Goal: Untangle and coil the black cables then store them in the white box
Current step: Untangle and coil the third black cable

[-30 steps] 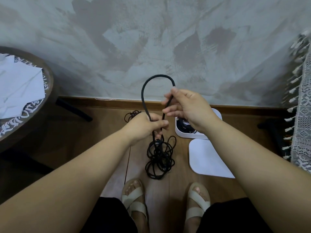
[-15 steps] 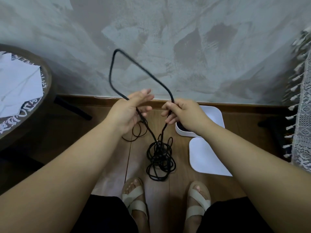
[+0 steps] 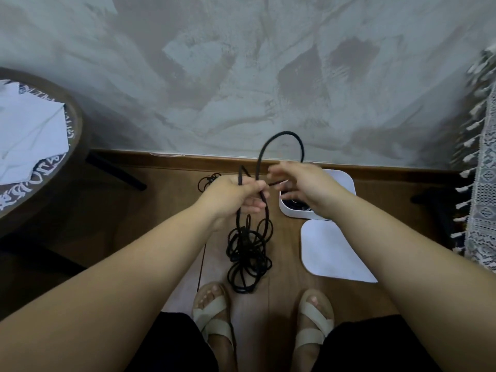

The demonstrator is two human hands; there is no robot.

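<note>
A tangled black cable (image 3: 248, 253) hangs in front of me, its lower bundle reaching down to the wooden floor just ahead of my sandalled feet. My left hand (image 3: 233, 194) grips two strands of it, and a loop of cable arches up from this fist toward my right hand (image 3: 303, 183). The right hand is blurred; its fingers are spread at the loop's far end, and whether they hold it is unclear. The white box (image 3: 346, 183) stands open on the floor behind my right hand with a coiled black cable (image 3: 294, 204) inside. Its white lid (image 3: 330, 251) lies flat beside it.
A second small black cable (image 3: 206, 181) lies on the floor near the skirting board. A round dark table (image 3: 72, 146) with white paper stands at the left. A fringed lace cloth (image 3: 483, 205) hangs at the right edge. The grey wall is straight ahead.
The big triangular loop held high half a second ago has shrunk to a small arch. My left hand has dropped and closed round the strands; my right hand has opened its fingers and moved right.
</note>
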